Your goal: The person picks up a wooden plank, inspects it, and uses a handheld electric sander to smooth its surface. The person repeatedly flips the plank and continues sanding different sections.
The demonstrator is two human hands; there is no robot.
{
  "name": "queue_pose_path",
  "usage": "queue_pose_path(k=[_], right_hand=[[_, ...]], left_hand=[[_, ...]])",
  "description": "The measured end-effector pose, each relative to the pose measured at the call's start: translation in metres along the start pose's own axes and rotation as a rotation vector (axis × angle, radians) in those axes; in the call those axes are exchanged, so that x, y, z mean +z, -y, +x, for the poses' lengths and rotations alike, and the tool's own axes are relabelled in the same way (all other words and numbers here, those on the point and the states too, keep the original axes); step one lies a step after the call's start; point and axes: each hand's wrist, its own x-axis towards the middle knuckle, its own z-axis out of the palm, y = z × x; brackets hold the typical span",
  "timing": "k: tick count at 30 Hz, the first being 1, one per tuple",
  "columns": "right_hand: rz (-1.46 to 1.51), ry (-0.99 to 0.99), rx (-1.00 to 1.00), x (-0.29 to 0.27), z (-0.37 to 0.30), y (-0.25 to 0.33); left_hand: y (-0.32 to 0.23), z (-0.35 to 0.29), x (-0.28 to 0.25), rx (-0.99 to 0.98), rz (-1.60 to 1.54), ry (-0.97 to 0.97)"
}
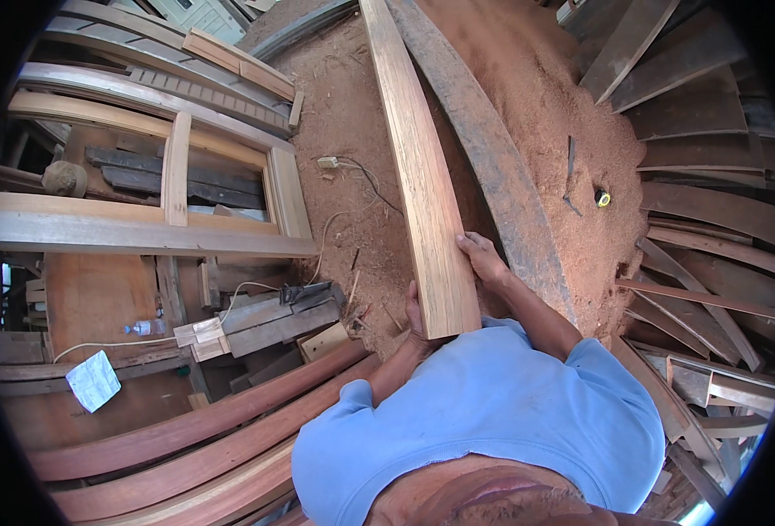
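A long, pale wooden plank [422, 193] stretches away from my chest toward the top of the head view, its near end close to my blue shirt. My right hand [484, 259] grips the plank's right edge, with the thumb resting on the upper face. On the opposite edge, nearer the end, my left hand [415, 314] holds the plank from the side; most of its fingers are hidden underneath. Just right of the plank lies a wide, weathered grey-brown board [492, 145], which neither hand touches.
Sawdust [545, 88] covers the ground at right, with a yellow-and-black tape measure [603, 199] on it. Dark boards [703, 210] crowd the right side. A wooden frame [142, 223] lies at left, a power cord [370, 180] beside the plank, and reddish timbers [203, 412] at lower left.
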Motion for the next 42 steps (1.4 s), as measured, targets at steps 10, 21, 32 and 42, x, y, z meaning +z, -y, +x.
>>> queue_pose_path(k=[10,21,32,42], right_hand=[[0.284,-0.046,0.180,-0.037,-0.006,-0.045],[0.234,-0.010,0.166,-0.067,-0.010,-0.067],[0.153,-0.012,0.181,-0.065,-0.010,-0.055],[0.149,0.014,0.200,-0.060,-0.010,-0.050]], left_hand=[[0.000,-0.002,0.019,-0.005,-0.013,-0.055],[0.013,0.010,-0.005,-0.096,-0.176,0.163],[0.015,0.008,0.007,-0.037,-0.127,0.140],[0.013,0.002,0.017,0.001,-0.068,0.121]])
